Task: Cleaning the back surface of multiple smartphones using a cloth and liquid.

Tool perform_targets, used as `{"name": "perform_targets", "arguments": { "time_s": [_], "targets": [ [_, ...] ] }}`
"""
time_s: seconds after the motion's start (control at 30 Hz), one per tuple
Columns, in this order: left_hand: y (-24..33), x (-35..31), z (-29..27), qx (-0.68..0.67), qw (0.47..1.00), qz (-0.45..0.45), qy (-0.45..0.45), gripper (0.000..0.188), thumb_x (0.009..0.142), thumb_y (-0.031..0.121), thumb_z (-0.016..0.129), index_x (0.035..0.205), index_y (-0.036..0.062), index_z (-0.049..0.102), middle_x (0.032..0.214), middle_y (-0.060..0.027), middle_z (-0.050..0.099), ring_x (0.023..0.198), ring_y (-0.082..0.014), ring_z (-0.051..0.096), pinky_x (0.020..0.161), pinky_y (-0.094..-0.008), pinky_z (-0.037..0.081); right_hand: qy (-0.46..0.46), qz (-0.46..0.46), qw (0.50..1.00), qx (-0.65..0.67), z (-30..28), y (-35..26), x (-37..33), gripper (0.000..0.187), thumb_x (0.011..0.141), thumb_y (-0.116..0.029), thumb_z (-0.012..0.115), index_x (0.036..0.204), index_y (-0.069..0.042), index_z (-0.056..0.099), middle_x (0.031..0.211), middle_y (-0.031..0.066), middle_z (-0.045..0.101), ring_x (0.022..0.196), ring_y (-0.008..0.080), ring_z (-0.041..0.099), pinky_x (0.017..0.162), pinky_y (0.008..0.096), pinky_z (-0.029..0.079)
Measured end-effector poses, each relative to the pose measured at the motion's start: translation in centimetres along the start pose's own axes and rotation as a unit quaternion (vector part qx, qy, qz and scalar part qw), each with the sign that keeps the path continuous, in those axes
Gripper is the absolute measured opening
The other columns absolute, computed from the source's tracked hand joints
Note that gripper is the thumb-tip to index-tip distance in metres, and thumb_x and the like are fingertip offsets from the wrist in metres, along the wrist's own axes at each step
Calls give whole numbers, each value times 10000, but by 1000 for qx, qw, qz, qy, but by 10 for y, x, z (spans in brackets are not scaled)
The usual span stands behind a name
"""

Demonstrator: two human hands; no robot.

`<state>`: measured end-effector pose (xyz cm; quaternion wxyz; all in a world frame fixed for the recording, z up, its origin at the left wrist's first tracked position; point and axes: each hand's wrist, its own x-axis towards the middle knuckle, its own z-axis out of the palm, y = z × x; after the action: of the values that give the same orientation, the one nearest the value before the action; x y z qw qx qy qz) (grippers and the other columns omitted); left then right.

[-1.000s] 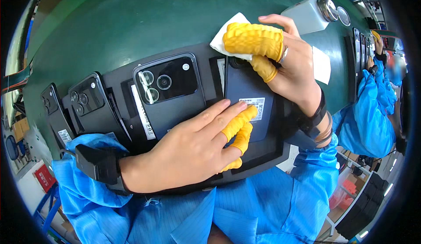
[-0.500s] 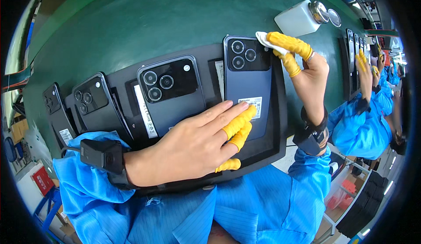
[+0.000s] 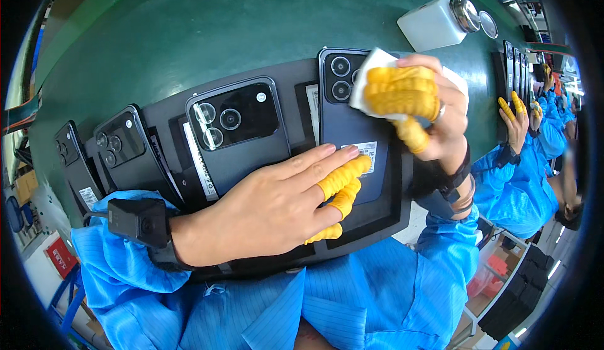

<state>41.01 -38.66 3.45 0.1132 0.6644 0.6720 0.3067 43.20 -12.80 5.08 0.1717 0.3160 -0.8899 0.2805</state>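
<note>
Head view shows us our right hand [image 3: 437,107] gripping a white cloth [image 3: 379,59] over the camera panel [image 3: 340,78] of the dark blue phone [image 3: 346,120], near the right edge of the black tray [image 3: 303,73] along the bench's [image 3: 189,41] near edge. Our left hand [image 3: 264,208] lies flat, unclenched, yellow-covered fingers [image 3: 343,177] on the phone's label [image 3: 365,148]. We judge this phone's wiping partly done; whether the three phones [image 3: 242,148] toward the tray's left edge are finished or left, we cannot tell.
</note>
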Motion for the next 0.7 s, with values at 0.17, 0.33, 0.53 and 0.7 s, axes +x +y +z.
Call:
{"name": "perform_targets", "arguments": {
  "time_s": [0.17, 0.33, 0.53, 0.7],
  "targets": [
    [-1, -1, 2, 2, 1000, 6, 5, 424, 713, 315, 662, 1002, 7, 617, 1316, -180, 517, 1280, -317, 445, 1065, -416, 383, 71, 61, 996, 3, -1, 3, -2, 249, 688, -12, 700, 929, 26, 650, 953, 155, 675, 955, 351, 633, 867, 428, 494],
    [0, -6, -1, -3, 1000, 2, 2, 416, 699, 306, 668, 980, 3, 621, 1297, -192, 527, 1275, -327, 448, 1059, -420, 390, -18, -16, 997, 74, 14, 11, 13, 237, 729, -47, 707, 936, 50, 647, 970, 162, 672, 985, 378, 617, 927, 507, 442],
    [0, -4, 1, -1, 1000, -2, 3, 417, 690, 304, 675, 974, 2, 624, 1292, -188, 531, 1272, -325, 452, 1054, -419, 396, 145, 146, 978, 31, 9, 15, -2, 217, 719, 0, 684, 933, -34, 687, 953, 100, 700, 912, 257, 659, 873, 365, 494],
    [-1, -4, -2, 5, 1000, 4, -5, 429, 687, 305, 679, 987, 3, 624, 1285, -186, 537, 1267, -325, 456, 1048, -418, 402, 43, 0, 997, -71, 16, 0, 17, 247, 638, 2, 698, 882, -7, 663, 914, 137, 681, 911, 329, 651, 888, 432, 500]
  ]
}}
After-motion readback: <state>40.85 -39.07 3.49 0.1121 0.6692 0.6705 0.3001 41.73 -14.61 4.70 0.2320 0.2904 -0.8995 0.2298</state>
